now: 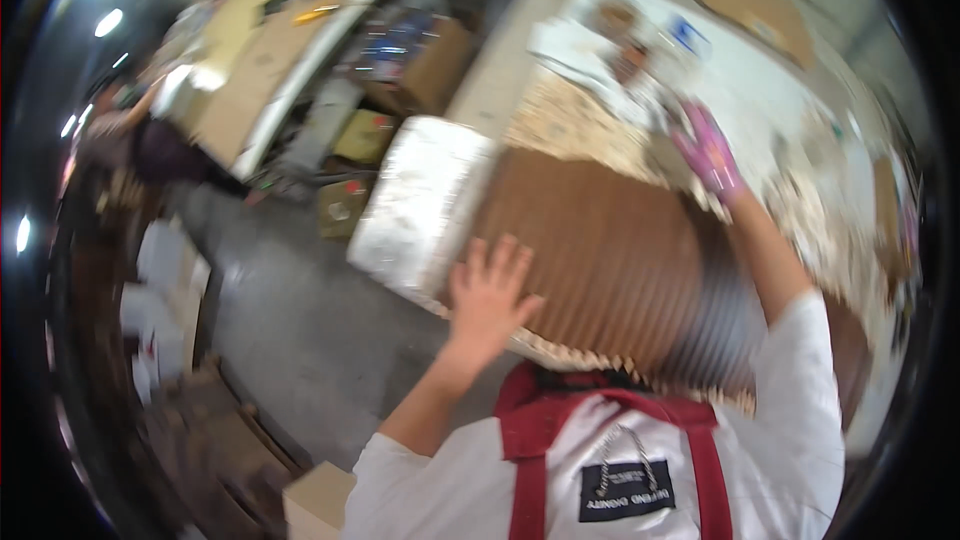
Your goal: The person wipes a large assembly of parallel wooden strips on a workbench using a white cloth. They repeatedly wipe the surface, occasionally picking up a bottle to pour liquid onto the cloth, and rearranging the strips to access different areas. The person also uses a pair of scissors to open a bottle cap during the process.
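My left hand [487, 295] is bare and lies with its fingers spread at the near left corner of a brown ridged sheet [600, 250]. Over the far edge of that sheet is my right hand [712, 155] in a pink glove, its fingers stretched out and slightly blurred. A small grey-brown flat piece [666, 160] sits right beside the glove; its kind is unclear. Crinkled beige material [565, 120] shows beyond the sheet, and a ragged pale edge [570, 352] runs along its near side. A shiny silvery-white panel [425, 200] adjoins the sheet's left end.
Across the white worktop [760, 90] are a round brown container [613, 16], a cardboard piece [755, 5] and pale scraps [800, 205]. Left of the table, a cardboard box [435, 65] and olive boxes [345, 205] stand above the grey floor [290, 280]. Another person [150, 145] is far left.
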Demonstrator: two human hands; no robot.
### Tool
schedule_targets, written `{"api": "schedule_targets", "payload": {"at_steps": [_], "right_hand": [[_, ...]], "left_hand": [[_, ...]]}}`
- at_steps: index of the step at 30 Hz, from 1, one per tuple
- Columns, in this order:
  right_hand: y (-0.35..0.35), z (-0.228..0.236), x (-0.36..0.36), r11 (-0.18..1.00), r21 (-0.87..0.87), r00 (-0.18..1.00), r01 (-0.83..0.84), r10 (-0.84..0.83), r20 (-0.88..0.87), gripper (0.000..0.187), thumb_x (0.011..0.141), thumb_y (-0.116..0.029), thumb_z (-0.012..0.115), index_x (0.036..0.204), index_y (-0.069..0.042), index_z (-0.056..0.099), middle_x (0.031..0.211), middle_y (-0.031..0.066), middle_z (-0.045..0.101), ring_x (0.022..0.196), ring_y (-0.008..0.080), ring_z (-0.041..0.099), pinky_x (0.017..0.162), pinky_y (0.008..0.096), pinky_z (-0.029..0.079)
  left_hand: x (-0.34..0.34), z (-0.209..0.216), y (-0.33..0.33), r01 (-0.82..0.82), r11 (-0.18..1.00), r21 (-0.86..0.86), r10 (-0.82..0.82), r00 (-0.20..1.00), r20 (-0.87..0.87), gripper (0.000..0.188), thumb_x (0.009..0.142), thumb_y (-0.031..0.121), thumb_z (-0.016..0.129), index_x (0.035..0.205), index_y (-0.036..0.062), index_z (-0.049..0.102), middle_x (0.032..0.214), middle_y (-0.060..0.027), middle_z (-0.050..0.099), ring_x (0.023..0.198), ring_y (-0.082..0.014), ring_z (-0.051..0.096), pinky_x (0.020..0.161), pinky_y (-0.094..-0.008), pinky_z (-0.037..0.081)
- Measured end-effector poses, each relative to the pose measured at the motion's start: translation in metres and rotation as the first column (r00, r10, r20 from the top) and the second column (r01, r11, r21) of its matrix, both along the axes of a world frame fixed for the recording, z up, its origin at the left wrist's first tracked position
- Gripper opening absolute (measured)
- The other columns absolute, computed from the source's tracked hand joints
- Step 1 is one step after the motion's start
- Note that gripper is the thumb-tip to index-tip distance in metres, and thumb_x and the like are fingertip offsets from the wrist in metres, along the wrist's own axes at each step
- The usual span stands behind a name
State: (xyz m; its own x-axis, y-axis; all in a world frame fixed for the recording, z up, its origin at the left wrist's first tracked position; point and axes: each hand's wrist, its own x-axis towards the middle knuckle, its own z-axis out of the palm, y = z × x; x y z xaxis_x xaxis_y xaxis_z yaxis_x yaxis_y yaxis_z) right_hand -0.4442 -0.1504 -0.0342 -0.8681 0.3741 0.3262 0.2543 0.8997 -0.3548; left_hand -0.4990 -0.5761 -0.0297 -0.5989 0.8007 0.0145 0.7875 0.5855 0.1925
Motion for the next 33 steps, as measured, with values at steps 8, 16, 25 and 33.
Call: {"api": "schedule_targets", "payload": {"at_steps": [8, 16, 25, 33], "right_hand": [[-0.188, 0.062, 0.053, 0.910, 0.082, 0.891, -0.407, 0.376, 0.256, 0.066, 0.081, -0.030, 0.071, 0.139, -0.007, 0.047, 0.145, 0.0212, 0.040, 0.132, 0.0429, 0.038, 0.111, 0.0545, 0.026], [-0.209, 0.032, 0.052, 0.869, 0.051, 0.833, -0.493, 0.454, 0.315, 0.062, 0.089, -0.044, 0.057, 0.140, -0.010, 0.048, 0.146, 0.0208, 0.040, 0.136, 0.0401, 0.036, 0.115, 0.0536, 0.016], [-0.212, 0.026, 0.056, 0.872, 0.083, 0.843, -0.482, 0.436, 0.315, 0.061, 0.088, -0.043, 0.060, 0.139, -0.011, 0.048, 0.146, 0.0198, 0.040, 0.135, 0.0404, 0.037, 0.115, 0.0544, 0.017], [-0.216, 0.031, 0.052, 0.878, 0.010, 0.841, -0.479, 0.456, 0.290, 0.062, 0.087, -0.045, 0.060, 0.136, -0.009, 0.050, 0.145, 0.0211, 0.042, 0.135, 0.0414, 0.037, 0.115, 0.0536, 0.016]], "left_hand": [[-0.006, 0.035, -0.007, 0.026, 0.966, 0.257, 0.015, 0.987, -0.160, 0.071, 0.084, 0.049, 0.065, 0.145, 0.0206, 0.042, 0.155, -0.0090, 0.031, 0.139, -0.0340, 0.032, 0.106, -0.0557, 0.030], [-0.118, 0.041, -0.050, -0.372, 0.882, 0.290, 0.450, 0.846, -0.285, 0.062, 0.090, 0.045, 0.060, 0.143, 0.0171, 0.044, 0.152, -0.0127, 0.033, 0.137, -0.0389, 0.033, 0.106, -0.0569, 0.030], [-0.123, 0.032, -0.055, -0.330, 0.896, 0.297, 0.375, 0.921, -0.108, 0.054, 0.094, 0.044, 0.054, 0.139, 0.0147, 0.047, 0.145, -0.0101, 0.045, 0.129, -0.0306, 0.045, 0.100, -0.0453, 0.041], [-0.126, 0.032, -0.059, -0.351, 0.892, 0.285, 0.388, 0.918, -0.083, 0.058, 0.095, 0.047, 0.049, 0.141, 0.0129, 0.045, 0.147, -0.0115, 0.042, 0.129, -0.0344, 0.044, 0.097, -0.0479, 0.042]]}}
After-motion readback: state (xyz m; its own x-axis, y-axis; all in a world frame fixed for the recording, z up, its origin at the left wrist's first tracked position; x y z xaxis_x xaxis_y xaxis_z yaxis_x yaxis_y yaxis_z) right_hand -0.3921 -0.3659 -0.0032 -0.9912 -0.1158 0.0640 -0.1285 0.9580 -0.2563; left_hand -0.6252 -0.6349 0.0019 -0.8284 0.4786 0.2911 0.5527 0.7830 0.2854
